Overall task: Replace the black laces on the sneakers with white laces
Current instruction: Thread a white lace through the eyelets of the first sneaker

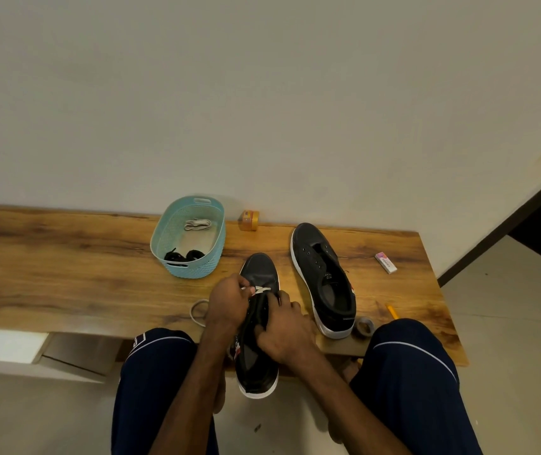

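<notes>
The near sneaker (pixel 257 349), black with a white sole, lies lengthwise across the front edge of the desk (pixel 65 274), its toe on the wood and its heel hanging out over the floor between the person's knees. A white lace (pixel 261 289) crosses its lowest eyelets, and the slack trails off to the left in a loop on the desk. The left hand (pixel 228 302) pinches the lace just beside the eyelets, fingers curled around it. The right hand (pixel 283 336) grips the sneaker from the other side, fingers curled over the tongue and the eyelet row. The two hands sit close together over the shoe. To the right, well apart, the second sneaker (pixel 323 280) lies flat on the desk with bare eyelets. Behind the near sneaker stands a light blue basket (pixel 193 272) holding the black laces (pixel 183 256) at its near end and a bundled spare white lace (pixel 197 224) at its far end. A small yellow box (pixel 248 220) stands by the wall, an eraser (pixel 385 262) lies at the right, and a yellow pencil (pixel 392 311) and a grey tape roll (pixel 364 327) lie near the front edge.
</notes>
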Available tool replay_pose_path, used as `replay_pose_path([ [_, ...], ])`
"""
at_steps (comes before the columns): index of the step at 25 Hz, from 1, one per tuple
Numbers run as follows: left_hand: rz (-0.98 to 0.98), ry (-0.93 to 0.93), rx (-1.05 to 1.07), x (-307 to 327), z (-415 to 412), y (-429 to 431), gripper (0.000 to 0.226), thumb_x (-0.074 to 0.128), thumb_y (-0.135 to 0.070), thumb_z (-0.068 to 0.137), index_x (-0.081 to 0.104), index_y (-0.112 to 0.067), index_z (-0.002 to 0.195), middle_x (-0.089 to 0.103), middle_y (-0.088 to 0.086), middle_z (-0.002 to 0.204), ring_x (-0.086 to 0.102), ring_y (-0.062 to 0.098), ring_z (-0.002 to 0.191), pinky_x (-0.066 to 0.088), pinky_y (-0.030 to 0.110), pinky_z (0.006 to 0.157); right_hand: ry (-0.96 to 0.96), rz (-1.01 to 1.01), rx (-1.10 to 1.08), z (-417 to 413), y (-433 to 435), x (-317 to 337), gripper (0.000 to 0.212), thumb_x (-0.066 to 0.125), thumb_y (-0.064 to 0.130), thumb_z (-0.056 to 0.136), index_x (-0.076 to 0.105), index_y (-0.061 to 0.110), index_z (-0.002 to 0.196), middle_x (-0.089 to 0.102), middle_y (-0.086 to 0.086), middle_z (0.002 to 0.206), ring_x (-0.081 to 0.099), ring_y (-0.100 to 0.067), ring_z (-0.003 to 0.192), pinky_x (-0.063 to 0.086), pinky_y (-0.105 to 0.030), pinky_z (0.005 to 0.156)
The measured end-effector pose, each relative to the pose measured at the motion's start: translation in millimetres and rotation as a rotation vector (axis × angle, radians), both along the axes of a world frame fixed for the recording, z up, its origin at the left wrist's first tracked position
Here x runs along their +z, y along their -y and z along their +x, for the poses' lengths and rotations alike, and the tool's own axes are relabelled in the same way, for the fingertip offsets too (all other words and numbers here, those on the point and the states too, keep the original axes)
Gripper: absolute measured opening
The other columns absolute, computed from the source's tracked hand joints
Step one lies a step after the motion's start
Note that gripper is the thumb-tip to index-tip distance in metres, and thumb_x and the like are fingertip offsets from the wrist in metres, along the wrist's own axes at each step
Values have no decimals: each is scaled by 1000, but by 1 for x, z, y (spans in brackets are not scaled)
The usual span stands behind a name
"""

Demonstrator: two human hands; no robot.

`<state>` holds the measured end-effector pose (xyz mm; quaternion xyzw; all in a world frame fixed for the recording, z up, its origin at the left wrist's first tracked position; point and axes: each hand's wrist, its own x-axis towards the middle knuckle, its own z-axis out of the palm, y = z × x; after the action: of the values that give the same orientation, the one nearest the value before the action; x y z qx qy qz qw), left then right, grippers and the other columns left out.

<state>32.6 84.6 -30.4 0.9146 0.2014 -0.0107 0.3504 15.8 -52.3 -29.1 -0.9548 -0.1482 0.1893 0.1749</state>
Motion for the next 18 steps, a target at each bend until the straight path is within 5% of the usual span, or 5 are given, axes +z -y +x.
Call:
replay_pose_path([
  [6, 36, -57, -65, -6, -2, 1, 9, 69, -20, 90, 71, -13, 95, 73, 4, 95, 63, 17, 86, 42, 26, 72, 150, 50, -66, 3, 4, -6, 42, 33, 40, 102, 48, 21, 136, 48, -4, 128, 49, -23, 115, 46, -42, 97],
  [12, 113, 23, -73, -3, 1, 10, 13, 63, -27, 94, 73, -19, 95, 74, -1, 92, 67, 17, 86, 52, 33, 75, -116, 591, -437, 8, 12, -22, 35, 36, 18, 106, 60, 18, 132, 57, -3, 128, 55, -17, 118, 45, -35, 103],
  [18, 197, 54, -104, -5, 1, 16, 12, 59, -30, 95, 71, -26, 98, 73, -6, 98, 66, 14, 89, 49, 28, 69, -405, 907, -641, 12, 14, -15, 38, 35, 6, 103, 65, 29, 111, 66, 8, 107, 60, -2, 99, 46, -14, 71],
])
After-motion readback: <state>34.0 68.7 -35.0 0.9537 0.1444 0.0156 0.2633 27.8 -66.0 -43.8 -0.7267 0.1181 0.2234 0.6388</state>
